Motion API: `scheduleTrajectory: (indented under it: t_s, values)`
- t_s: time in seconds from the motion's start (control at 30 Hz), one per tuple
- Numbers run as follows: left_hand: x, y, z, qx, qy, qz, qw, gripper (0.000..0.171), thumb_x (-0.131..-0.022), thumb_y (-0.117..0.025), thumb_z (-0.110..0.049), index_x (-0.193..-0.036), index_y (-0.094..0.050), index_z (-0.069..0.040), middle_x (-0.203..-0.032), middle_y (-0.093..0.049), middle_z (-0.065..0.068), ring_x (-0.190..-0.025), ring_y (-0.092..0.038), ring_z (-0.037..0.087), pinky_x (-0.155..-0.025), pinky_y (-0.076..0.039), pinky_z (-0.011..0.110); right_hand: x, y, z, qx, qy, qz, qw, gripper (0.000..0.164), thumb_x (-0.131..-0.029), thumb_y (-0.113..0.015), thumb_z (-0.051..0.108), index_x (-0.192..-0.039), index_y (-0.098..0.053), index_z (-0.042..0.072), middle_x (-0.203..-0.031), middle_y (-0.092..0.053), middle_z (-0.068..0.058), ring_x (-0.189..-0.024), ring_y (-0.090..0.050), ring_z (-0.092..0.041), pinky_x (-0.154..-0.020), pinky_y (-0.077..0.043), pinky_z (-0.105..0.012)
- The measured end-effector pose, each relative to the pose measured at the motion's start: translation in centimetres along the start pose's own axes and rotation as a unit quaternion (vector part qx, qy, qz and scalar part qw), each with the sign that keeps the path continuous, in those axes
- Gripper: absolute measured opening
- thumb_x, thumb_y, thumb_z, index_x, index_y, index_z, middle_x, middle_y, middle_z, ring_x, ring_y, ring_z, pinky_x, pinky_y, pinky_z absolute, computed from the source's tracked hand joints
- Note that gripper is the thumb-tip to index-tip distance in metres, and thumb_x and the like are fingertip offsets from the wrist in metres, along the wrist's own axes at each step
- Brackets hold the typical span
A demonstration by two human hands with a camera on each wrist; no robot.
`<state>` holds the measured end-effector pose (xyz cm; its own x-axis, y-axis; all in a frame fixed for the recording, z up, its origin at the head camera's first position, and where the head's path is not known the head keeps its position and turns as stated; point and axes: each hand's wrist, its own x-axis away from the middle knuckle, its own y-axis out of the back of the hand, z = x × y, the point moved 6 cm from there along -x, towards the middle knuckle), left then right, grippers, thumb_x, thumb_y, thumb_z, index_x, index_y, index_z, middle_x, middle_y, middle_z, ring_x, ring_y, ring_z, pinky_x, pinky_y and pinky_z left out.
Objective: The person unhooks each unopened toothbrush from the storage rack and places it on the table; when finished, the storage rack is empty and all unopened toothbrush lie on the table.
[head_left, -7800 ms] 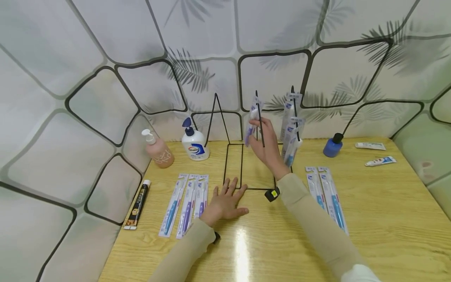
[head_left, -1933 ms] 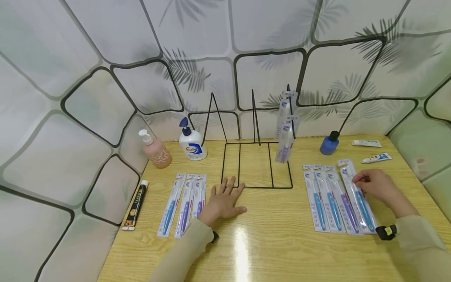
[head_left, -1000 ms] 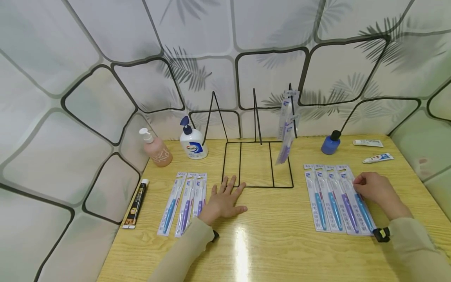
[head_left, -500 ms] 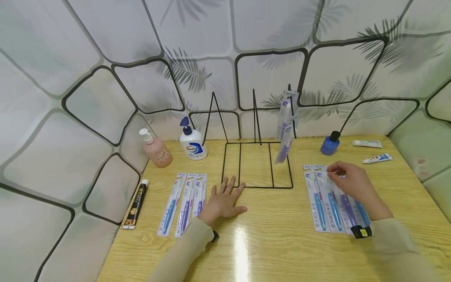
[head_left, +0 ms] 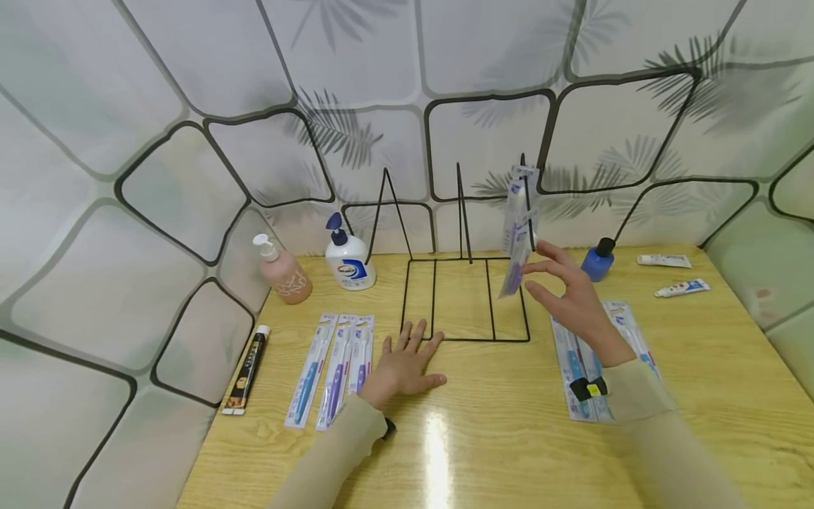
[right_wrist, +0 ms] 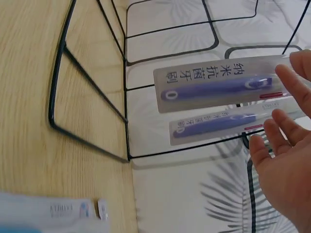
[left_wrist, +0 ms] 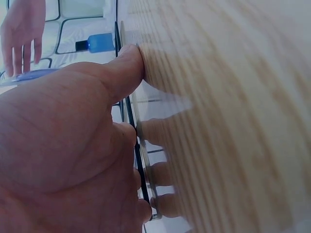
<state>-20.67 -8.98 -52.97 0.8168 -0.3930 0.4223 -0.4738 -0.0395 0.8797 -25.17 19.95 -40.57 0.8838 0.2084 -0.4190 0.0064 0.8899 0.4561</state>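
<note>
My right hand (head_left: pixel 575 300) reaches toward the front packaged toothbrush (head_left: pixel 514 272) on the rack's right hook, thumb and fingers apart, fingertips right by its side. In the right wrist view, this purple toothbrush (right_wrist: pixel 204 90) hangs in front of a second purple toothbrush (right_wrist: pixel 214 125); the fingers are spread beside both. My left hand (head_left: pixel 407 367) rests palm down on the table, its fingertips at the front bar of the black wire rack (head_left: pixel 467 341). Several packaged toothbrushes (head_left: pixel 575 364) lie in a row at right, partly hidden by the right forearm.
Three packaged toothbrushes (head_left: pixel 335 382) lie left of the left hand, beside a black toothpaste tube (head_left: pixel 246 371). Behind stand a pink pump bottle (head_left: pixel 286 276) and a white pump bottle (head_left: pixel 351 265). A blue bottle (head_left: pixel 598 263) and two small tubes (head_left: pixel 682 288) are at back right.
My right hand has left the right row, which has grown since the oldest frame, and moved left to the hanging toothbrushes. The middle hook's toothbrush is gone from it. The left hand stays put.
</note>
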Motion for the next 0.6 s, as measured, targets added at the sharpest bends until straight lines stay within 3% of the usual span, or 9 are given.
scheduleTrajectory:
  t_s: [0.07,0.2,0.3,0.4,0.6]
  values:
    - [0.0,0.0,0.0,0.002,-0.001,-0.005,1.0000,0.085,-0.097,-0.046,-0.069,-0.163,-0.002,-0.039,-0.172,0.016,0.002,-0.159,0.013,0.032,-0.124,-0.005,0.066,-0.4,-0.4,0.0,-0.006,0.001,-0.005,1.000,0.021,-0.094,-0.069,0.003,-0.115,-0.074,0.004,-0.158,-0.043,-0.013,-0.147,-0.037,-0.037,-0.111,-0.033,-0.065]
    - [0.3,0.3,-0.3,-0.001,-0.002,-0.006,1.0000,0.084,-0.098,-0.048,-0.067,-0.164,-0.005,-0.036,-0.173,0.012,0.004,-0.159,0.010,0.034,-0.124,-0.007,0.067,-1.0,-1.0,0.2,-0.002,0.029,-0.022,0.999,0.021,-0.094,-0.069,0.000,-0.113,-0.075,0.004,-0.140,-0.055,-0.011,-0.127,-0.051,-0.018,-0.105,-0.042,-0.036]
    - [0.5,0.6,-0.6,-0.011,-0.004,-0.011,0.9999,0.084,-0.098,-0.048,-0.066,-0.165,-0.008,-0.034,-0.173,0.010,0.005,-0.160,0.008,0.034,-0.124,-0.009,0.067,-1.2,-1.3,0.3,-0.004,0.052,-0.036,0.998,0.023,-0.093,-0.068,-0.004,-0.113,-0.076,0.004,-0.125,-0.057,-0.001,-0.109,-0.051,-0.003,-0.093,-0.040,-0.019]
    - [0.6,0.6,-0.6,-0.019,-0.005,-0.015,0.9997,0.084,-0.098,-0.046,-0.067,-0.165,-0.007,-0.034,-0.173,0.010,0.005,-0.160,0.008,0.034,-0.124,-0.010,0.067,-1.2,-1.4,0.5,-0.013,0.067,-0.047,0.997,0.023,-0.093,-0.065,-0.009,-0.111,-0.075,-0.001,-0.119,-0.055,0.003,-0.102,-0.050,0.003,-0.088,-0.040,-0.014]
    - [0.6,0.6,-0.5,-0.017,-0.005,-0.020,0.9996,0.084,-0.098,-0.046,-0.068,-0.165,-0.008,-0.035,-0.173,0.009,0.005,-0.160,0.007,0.034,-0.124,-0.011,0.067,-0.9,-0.6,0.6,-0.030,0.080,-0.064,0.994,0.022,-0.093,-0.062,-0.013,-0.108,-0.076,-0.004,-0.110,-0.059,-0.004,-0.096,-0.054,-0.001,-0.081,-0.044,-0.012]
